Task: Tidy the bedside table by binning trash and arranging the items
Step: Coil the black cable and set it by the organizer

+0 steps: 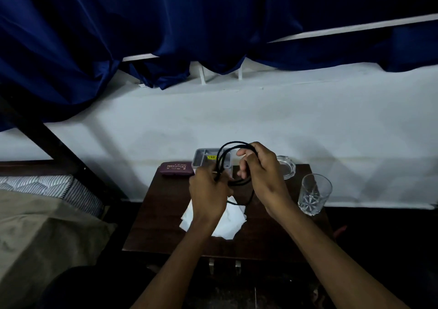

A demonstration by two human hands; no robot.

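A black cable (224, 152) is coiled in loops above the dark wooden bedside table (151, 225). My left hand (208, 190) grips the loops at their lower left. My right hand (260, 173) holds the upper right of the coil, and a loose end of the cable hangs down beneath it. Under my left wrist lies a crumpled white tissue (231, 223). At the table's back edge sit a maroon glasses case (176, 167) and a grey tray (201, 158), partly hidden by the cable and my hands.
A clear glass ashtray (288, 167) stands at the back right and a cut-glass tumbler (314, 193) at the right edge. A bed with striped mattress (47, 185) and beige cover lies left. A white wall and blue curtain (142, 35) rise behind.
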